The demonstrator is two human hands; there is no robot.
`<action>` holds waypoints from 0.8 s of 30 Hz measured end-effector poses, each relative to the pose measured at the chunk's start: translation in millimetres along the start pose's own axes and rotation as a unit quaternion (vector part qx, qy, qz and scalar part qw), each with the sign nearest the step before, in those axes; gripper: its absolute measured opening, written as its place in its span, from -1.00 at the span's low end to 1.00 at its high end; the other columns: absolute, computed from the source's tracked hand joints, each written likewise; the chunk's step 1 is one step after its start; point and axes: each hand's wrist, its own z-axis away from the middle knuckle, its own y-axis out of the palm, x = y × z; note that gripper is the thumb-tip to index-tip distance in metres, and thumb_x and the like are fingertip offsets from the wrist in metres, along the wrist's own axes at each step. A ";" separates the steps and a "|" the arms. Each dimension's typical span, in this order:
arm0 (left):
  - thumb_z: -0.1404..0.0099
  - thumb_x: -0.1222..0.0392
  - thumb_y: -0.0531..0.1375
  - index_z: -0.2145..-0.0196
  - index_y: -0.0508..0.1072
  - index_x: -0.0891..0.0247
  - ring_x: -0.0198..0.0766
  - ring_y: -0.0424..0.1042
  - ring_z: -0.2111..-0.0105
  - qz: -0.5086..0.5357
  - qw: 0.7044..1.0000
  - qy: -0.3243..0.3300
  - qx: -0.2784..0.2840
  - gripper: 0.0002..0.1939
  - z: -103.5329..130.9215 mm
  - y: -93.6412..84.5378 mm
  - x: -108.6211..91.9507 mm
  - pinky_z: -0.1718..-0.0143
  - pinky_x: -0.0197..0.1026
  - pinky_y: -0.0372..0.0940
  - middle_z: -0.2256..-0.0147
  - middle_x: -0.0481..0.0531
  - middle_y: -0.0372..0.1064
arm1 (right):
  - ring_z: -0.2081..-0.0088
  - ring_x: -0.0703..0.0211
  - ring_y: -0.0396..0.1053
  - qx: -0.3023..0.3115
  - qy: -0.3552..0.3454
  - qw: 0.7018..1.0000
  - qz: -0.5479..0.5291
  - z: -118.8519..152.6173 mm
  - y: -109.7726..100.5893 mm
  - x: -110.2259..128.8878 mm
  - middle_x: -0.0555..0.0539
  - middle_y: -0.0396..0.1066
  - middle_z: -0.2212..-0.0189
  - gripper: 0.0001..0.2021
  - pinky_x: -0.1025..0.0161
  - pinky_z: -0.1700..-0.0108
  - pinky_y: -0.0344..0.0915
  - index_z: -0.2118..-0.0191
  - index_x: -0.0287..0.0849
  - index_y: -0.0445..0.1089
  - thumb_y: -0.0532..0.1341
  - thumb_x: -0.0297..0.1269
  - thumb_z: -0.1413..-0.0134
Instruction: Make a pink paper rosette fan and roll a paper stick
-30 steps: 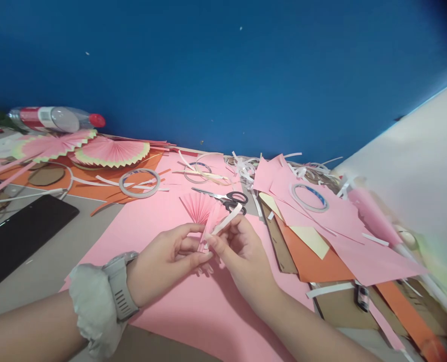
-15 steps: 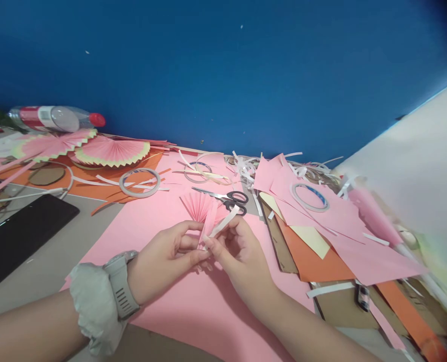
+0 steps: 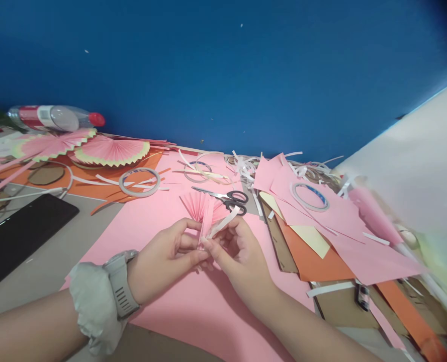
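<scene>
A pleated pink paper fan (image 3: 195, 206) is pinched at its narrow lower end by my left hand (image 3: 174, 249), which wears a grey watch at the wrist. My right hand (image 3: 242, 251) has thumb and fingers closed on a white strip (image 3: 225, 222) beside the fan's folded base. The strip's free end sticks up to the right. Both sets of fingertips meet at the base, so the exact contact there is partly hidden. Just beyond the fan lie black-handled scissors (image 3: 234, 197), blades pointing left. A large pink sheet (image 3: 163, 322) is spread beneath both hands.
Rolls of tape (image 3: 139, 194) lie behind and to the right. At the left are a black phone (image 3: 30, 236), finished pleated fans (image 3: 113, 151) and a plastic bottle (image 3: 57, 118). Pink sheets (image 3: 359, 236), cardboard (image 3: 344, 304) and paper scraps cover the right side. A blue wall rises behind.
Little differs. The pink folded strip at the fan's middle has shifted slightly, and my fingers have moved a touch at its base.
</scene>
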 end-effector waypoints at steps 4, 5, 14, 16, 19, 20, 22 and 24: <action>-0.26 0.23 0.17 0.17 0.15 0.22 -0.27 0.43 0.40 0.005 1.000 -0.003 -0.001 -0.75 -0.1 0.0 0.8 0.29 -0.16 0.30 0.43 -0.04 0.46 | 0.53 0.29 0.34 0.002 0.003 1.000 -0.001 0.0 0.5 0.6 0.10 0.30 0.53 -0.86 0.30 0.50 0.30 0.32 -0.07 0.18 0.22 -0.31 -0.10; -0.25 0.22 0.18 0.17 0.15 0.22 -0.26 0.44 0.40 0.010 1.000 -0.004 -0.001 -0.74 0.0 0.1 0.9 0.29 -0.16 0.30 0.43 -0.04 0.46 | 0.53 0.28 0.34 0.004 0.002 1.000 0.003 -0.1 0.5 0.6 0.10 0.31 0.53 -0.86 0.30 0.50 0.31 0.33 -0.07 0.18 0.22 -0.31 -0.09; -0.26 0.26 0.17 0.17 0.14 0.24 -0.31 0.42 0.42 0.012 1.000 -0.005 0.000 -0.75 0.1 0.2 1.3 0.30 -0.19 0.30 0.45 -0.07 0.45 | 0.51 0.30 0.32 0.006 -0.019 0.999 0.026 0.3 0.2 -0.1 0.08 0.30 0.49 -0.88 0.32 0.48 0.28 0.33 -0.07 0.21 0.20 -0.34 -0.10; -0.27 0.28 0.16 0.17 0.13 0.24 -0.33 0.43 0.41 0.021 1.000 -0.004 0.003 -0.75 -0.4 0.6 0.8 0.30 -0.22 0.30 0.45 -0.07 0.45 | 0.51 0.31 0.31 0.010 -0.022 1.000 0.020 0.7 0.6 0.2 0.08 0.30 0.48 -0.89 0.34 0.49 0.27 0.33 -0.07 0.21 0.20 -0.36 -0.10; -0.27 0.31 0.15 0.18 0.12 0.24 -0.34 0.44 0.42 0.028 1.000 -0.006 0.007 -0.76 -0.8 2.0 -1.0 0.31 -0.23 0.31 0.44 -0.06 0.45 | 0.53 0.32 0.29 0.012 -0.020 0.999 0.024 1.4 0.7 0.6 0.10 0.28 0.49 -0.90 0.33 0.49 0.27 0.33 -0.07 0.21 0.19 -0.36 -0.11; -0.27 0.32 0.15 0.18 0.12 0.24 -0.33 0.44 0.42 0.028 1.000 -0.006 0.007 -0.76 -0.6 2.5 -1.6 0.31 -0.22 0.31 0.43 -0.06 0.44 | 0.54 0.32 0.29 0.013 -0.020 0.999 0.029 1.6 0.6 0.6 0.10 0.28 0.49 -0.90 0.33 0.48 0.28 0.33 -0.07 0.21 0.19 -0.35 -0.11; -0.26 0.32 0.15 0.17 0.10 0.24 -0.31 0.44 0.42 0.026 1.000 -0.011 0.007 -0.74 0.2 3.1 -2.5 0.30 -0.18 0.32 0.42 -0.03 0.44 | 0.54 0.32 0.28 0.018 -0.021 0.999 0.037 1.9 0.1 0.6 0.10 0.26 0.49 -0.91 0.32 0.48 0.28 0.32 -0.07 0.21 0.18 -0.34 -0.12; -0.24 0.32 0.16 0.16 0.10 0.24 -0.27 0.45 0.39 0.011 1.000 -0.018 0.008 -0.71 1.4 2.9 -2.8 0.27 -0.13 0.32 0.37 0.01 0.44 | 0.53 0.32 0.29 0.023 -0.023 0.998 0.045 1.9 -0.8 0.4 0.09 0.25 0.49 -0.92 0.32 0.48 0.28 0.31 -0.08 0.20 0.17 -0.35 -0.13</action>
